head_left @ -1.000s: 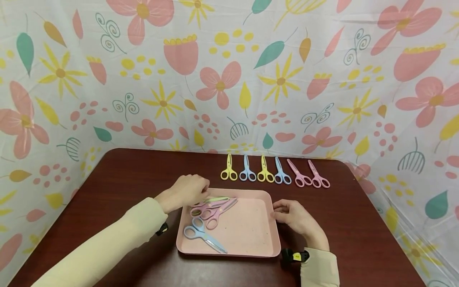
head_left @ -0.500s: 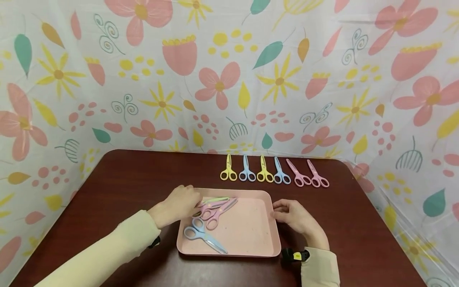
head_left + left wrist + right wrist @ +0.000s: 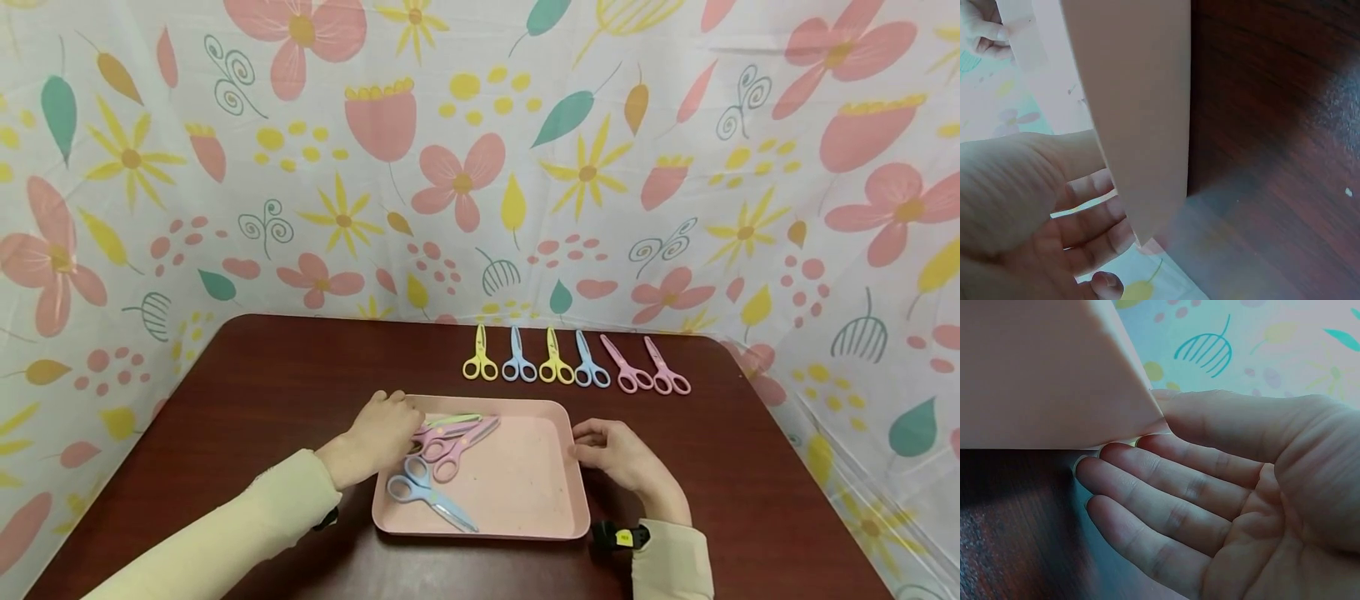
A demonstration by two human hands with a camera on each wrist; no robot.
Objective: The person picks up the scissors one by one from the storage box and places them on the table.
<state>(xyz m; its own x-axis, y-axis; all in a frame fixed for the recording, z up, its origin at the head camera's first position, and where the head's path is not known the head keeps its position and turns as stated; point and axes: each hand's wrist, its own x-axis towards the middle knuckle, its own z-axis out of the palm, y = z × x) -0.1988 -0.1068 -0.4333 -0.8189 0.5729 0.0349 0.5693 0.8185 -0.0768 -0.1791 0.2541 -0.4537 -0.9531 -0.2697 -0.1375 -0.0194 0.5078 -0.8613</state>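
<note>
A pink tray [image 3: 517, 500] stands on the table. Several scissors lie in its left half: a blue pair [image 3: 429, 493], a pink pair [image 3: 467, 450], a purple pair and a green-bladed pair [image 3: 459, 418] partly under or behind them. My left hand [image 3: 381, 433] reaches over the tray's left side, above the scissors' handles; its fingertips are hidden behind the wall in the left wrist view, so a hold cannot be told. At the tray's right side my right hand [image 3: 618, 454] holds the edge, the thumb [image 3: 1210, 422] over the rim and the fingers against the outside.
Six or so become a row of several scissors along the table's back edge: yellow [image 3: 480, 354], blue [image 3: 517, 357] and pink [image 3: 660, 367] ones, blades pointing away. A flowered cloth [image 3: 465, 183] hangs behind and beside the dark table [image 3: 300, 358].
My left hand has come down and slightly left at the tray's left side, covering more of the pink and purple handles. The right hand stays at the tray's edge.
</note>
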